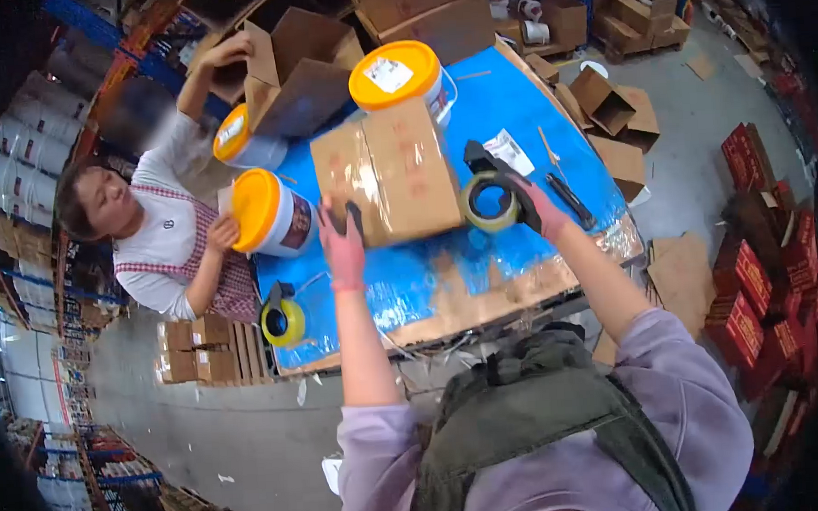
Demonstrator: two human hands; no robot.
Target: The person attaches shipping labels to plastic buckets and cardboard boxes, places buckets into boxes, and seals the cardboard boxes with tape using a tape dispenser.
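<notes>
A taped cardboard box (386, 173) lies on the blue table (535, 193). My left hand (343, 245), in a pink and dark glove, touches the box's near left corner with its fingers apart. In my right hand (534, 203), gloved alike, is a tape dispenser (489, 200) with a large roll, just right of the box. A black tool like a cutter (571, 201) and a white label (507, 151) lie to its right. Behind the box stands a white bucket with a yellow lid (396, 74). Another tape dispenser (283, 322) lies at the table's left corner.
At the left a co-worker (161, 208) holds a yellow-lidded bucket (257, 211) and an open carton (300, 76). Another bucket (248, 144) stands between them. Empty cartons (604, 102) lie beyond the table's right edge, with red boxes (744, 303) at the far right.
</notes>
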